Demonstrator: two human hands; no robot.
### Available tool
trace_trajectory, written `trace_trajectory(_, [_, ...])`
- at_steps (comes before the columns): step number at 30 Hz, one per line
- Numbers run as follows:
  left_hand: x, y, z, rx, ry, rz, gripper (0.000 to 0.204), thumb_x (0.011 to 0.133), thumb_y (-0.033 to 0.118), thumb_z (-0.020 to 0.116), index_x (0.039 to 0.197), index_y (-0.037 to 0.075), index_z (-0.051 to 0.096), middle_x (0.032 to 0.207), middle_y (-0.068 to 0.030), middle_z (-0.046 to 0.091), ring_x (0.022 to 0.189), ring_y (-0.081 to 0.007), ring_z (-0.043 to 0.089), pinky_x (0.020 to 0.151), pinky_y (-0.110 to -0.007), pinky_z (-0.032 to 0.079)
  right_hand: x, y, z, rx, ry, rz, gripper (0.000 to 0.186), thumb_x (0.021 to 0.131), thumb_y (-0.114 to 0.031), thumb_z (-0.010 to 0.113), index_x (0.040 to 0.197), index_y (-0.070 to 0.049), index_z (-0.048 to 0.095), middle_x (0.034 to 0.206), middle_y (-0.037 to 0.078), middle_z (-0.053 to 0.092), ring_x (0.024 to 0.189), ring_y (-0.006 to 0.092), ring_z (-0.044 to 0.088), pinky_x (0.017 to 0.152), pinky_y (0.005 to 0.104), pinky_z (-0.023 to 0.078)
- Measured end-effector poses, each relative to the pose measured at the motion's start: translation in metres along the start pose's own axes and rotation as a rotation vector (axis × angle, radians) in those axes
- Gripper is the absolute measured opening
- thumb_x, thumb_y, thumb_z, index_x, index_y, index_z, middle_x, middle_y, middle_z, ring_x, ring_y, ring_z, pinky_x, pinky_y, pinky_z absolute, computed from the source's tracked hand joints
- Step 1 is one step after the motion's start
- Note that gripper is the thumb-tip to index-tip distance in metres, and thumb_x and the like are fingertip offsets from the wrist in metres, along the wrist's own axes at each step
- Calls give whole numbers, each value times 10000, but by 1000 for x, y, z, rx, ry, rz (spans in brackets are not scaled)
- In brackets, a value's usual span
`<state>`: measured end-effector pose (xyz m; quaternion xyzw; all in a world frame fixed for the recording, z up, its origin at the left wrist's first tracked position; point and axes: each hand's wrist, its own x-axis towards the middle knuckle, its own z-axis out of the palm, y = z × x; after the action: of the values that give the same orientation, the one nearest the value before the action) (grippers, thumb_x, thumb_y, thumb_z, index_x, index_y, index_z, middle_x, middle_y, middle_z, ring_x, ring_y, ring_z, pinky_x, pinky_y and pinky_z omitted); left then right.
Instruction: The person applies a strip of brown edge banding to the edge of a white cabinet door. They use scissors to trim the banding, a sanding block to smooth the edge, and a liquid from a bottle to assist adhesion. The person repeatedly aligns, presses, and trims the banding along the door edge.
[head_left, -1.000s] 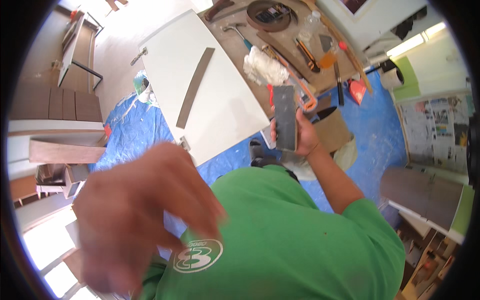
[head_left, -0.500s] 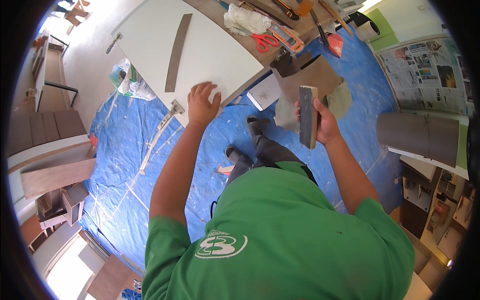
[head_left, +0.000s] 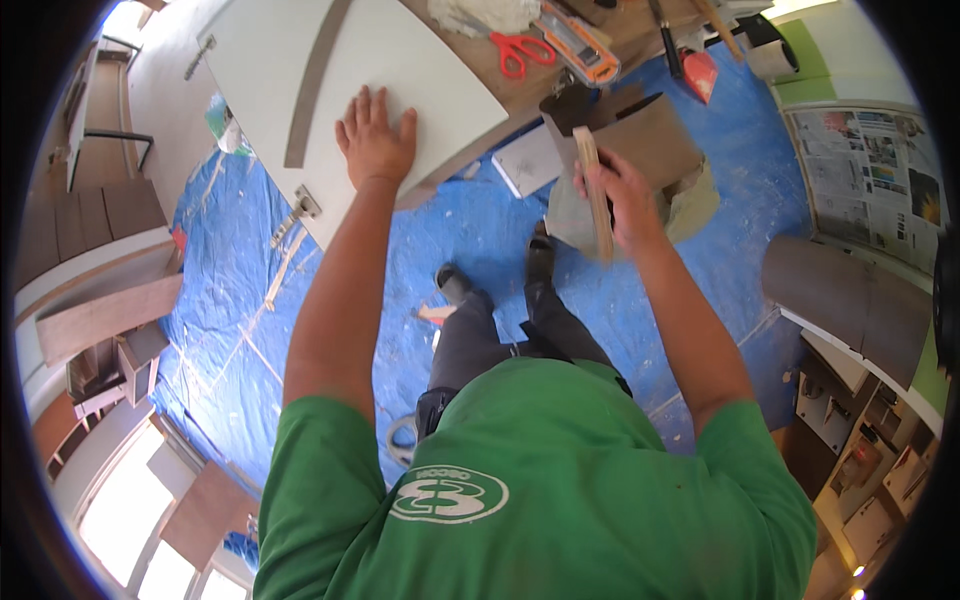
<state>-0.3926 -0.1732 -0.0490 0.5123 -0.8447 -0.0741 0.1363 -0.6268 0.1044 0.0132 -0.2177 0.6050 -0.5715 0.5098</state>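
My left hand (head_left: 380, 145) lies spread on a white cabinet door (head_left: 440, 75), just right of a narrow curved grey-brown strip (head_left: 312, 90). Metal hinges, one of them this near hinge (head_left: 306, 203), are fixed along the door's left edge. Away from the door, my right hand (head_left: 630, 205) grips a wooden sanding block (head_left: 596, 200). The block is held upright and shows its pale wooden edge. Its dark flat face, visible earlier, is turned from view.
Red-handled scissors (head_left: 513, 57) and an orange utility knife (head_left: 580, 45) lie on the bench beyond the door. Curled brown sheets (head_left: 655, 140) and a white panel (head_left: 525, 160) sit below its edge. Blue sheeting (head_left: 400, 250) covers the floor.
My left hand has come down flat onto the door, farther in from its edge. The sanding block in my right hand has turned edge-on and shifted slightly left. The view has shifted.
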Motion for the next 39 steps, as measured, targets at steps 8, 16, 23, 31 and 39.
trace_trajectory(8, [-2,5,-3,78,-13,-8,623,985,556,476,1511,221,462,1630,-43,360,1528,-226,264,1267,-458,125,50,0,-32,111,71,74,490,970,-263,658,1349,31,552,1157,87,668,999,159,647,890,306,514])
trace_trajectory(16, [0,9,-4,69,-8,-17,607,992,546,477,1504,220,475,1627,-43,371,1524,-229,278,1268,-452,128,67,7,-45,-49,-27,73,522,960,-272,676,1369,24,545,1173,85,666,1007,146,635,895,296,507])
trace_trajectory(23, [-2,9,-5,35,12,-16,605,989,547,487,1491,210,489,1625,-48,373,1525,-232,281,1270,-447,124,83,-1,-19,219,-247,122,503,881,-160,720,1317,39,568,1223,105,622,982,106,582,874,271,485])
trace_trajectory(31, [-2,5,-2,57,22,-3,615,986,554,489,1493,206,489,1624,-49,377,1524,-231,283,1267,-450,128,92,-4,15,-454,-508,-307,525,763,-156,775,1246,-5,635,1657,116,334,1393,277,497,1073,364,448])
trace_trajectory(39, [-1,3,1,52,46,10,608,984,555,492,1482,206,504,1614,-44,395,1517,-235,296,1264,-454,138,75,-3,16,-608,-610,-220,586,795,-230,799,1307,-17,610,1421,161,566,1258,266,583,1050,353,454])
